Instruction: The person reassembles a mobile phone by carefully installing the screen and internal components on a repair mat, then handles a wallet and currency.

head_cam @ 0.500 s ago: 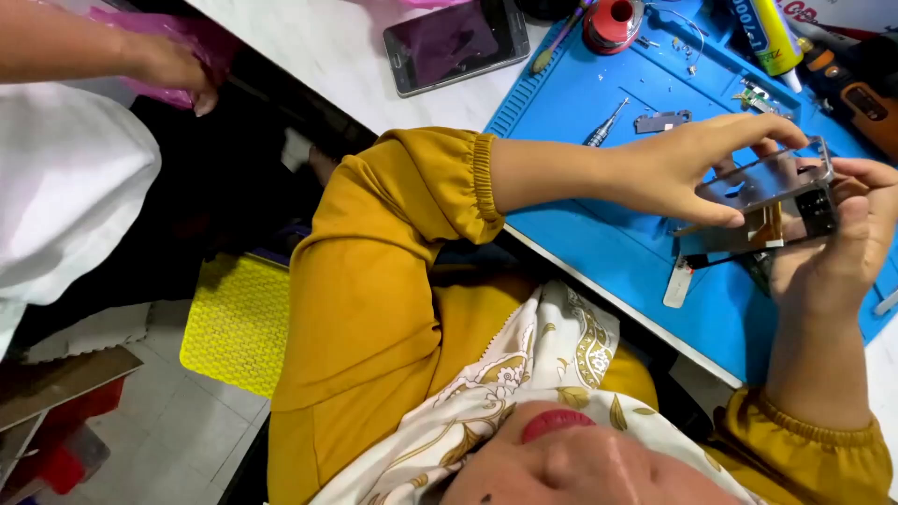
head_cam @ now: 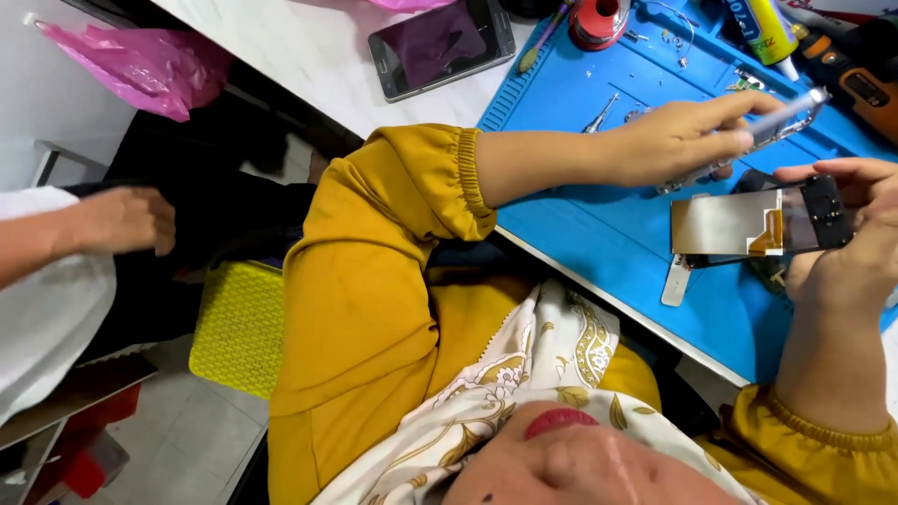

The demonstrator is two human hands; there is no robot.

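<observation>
My right hand [head_cam: 853, 266] grips a dismantled phone screen assembly [head_cam: 734, 223], grey-backed with a gold flex strip and a black block at its right end, over the blue repair mat [head_cam: 599, 224]. My left hand [head_cam: 673, 140] reaches across from the left and pinches a thin silvery phone frame piece [head_cam: 784, 120], held slanted just above and apart from the assembly. Both my sleeves are mustard yellow.
A dark smartphone [head_cam: 440, 42] lies on the white table. On the mat are tweezers [head_cam: 599, 114], a white pry tool [head_cam: 675, 279], a red tape roll [head_cam: 599, 19] and a glue tube [head_cam: 762, 23]. Another person's hand [head_cam: 122, 220] hovers far left, near a pink bag [head_cam: 131, 56] and yellow stool [head_cam: 238, 327].
My left hand has come off the assembly and lifted the silvery frame piece up and away. The other person's hand has dropped lower on the left.
</observation>
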